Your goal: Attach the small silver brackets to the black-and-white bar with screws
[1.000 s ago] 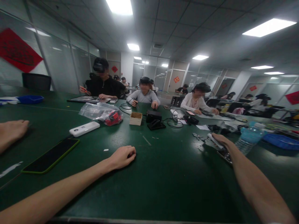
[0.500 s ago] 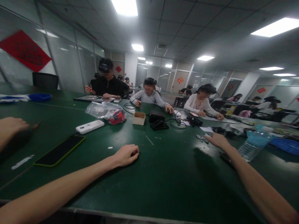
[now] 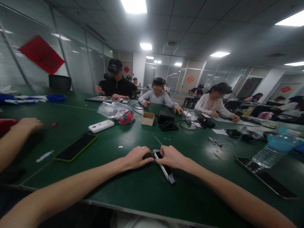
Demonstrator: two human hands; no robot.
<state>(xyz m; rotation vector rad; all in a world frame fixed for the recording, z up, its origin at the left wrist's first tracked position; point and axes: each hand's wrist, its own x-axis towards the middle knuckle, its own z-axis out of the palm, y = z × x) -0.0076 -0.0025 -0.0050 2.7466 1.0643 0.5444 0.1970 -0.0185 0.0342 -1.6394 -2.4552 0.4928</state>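
A slim dark device with a white frame lies on the green table in front of me, its length pointing away from me. My right hand is closed over its far half from the right. My left hand, a ring on one finger, has its fingers curled, and the fingertips pinch the device's far end from the left. The two hands meet at that end. The near end of the device sticks out free below my right hand.
A green-cased phone, a white power bank, a plastic bag with something red and a small cardboard box lie to the left and beyond. A water bottle and another phone are right. Another person's hand rests far left; several people sit opposite.
My right hand has come in from the far right, bringing the slim device to the middle. My left hand now touches its end. The view has shifted left.
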